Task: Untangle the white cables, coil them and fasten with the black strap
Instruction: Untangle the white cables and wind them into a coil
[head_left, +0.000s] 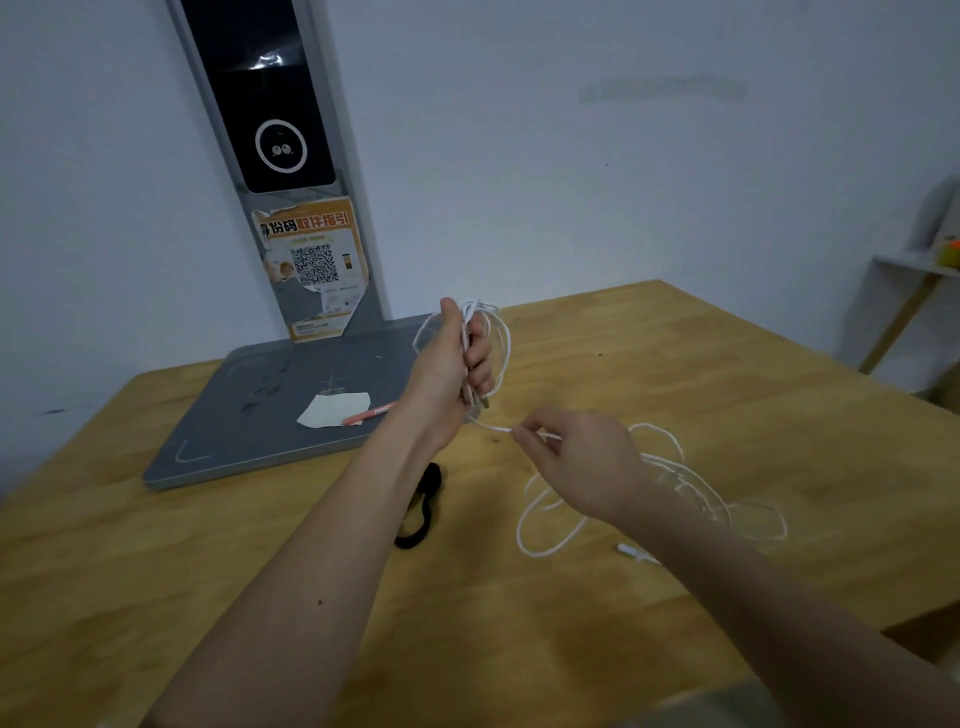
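Table (597, 649) of pale wood is carrying everything, with a grey scanner stand (249, 410) sitting beyond and to the left of the raised grip. On that stand's base a scrap of white paper (332, 409) and an orange pen (366, 414) are lying together.

Nearer the person than the right grip, a loose tangle of white cable (675, 499) is sprawling flat on the table, partly hidden under the right forearm. The left hand (457, 364) is standing upright above the table, its grip closing around a coiled bundle (488, 332) of white cable whose loops are hanging around the fingers. A short run of free cable is trailing from the bottom of that bundle down and right to the right hand (576, 457), which is pinching it between fingertips; its axis is running roughly level between the two grips.

The black strap (421, 509) is lying on the table below the left wrist, closer to the left arm and untouched. Judging by this, coiling is underway, and the right hand is probably feeding slack toward the left.
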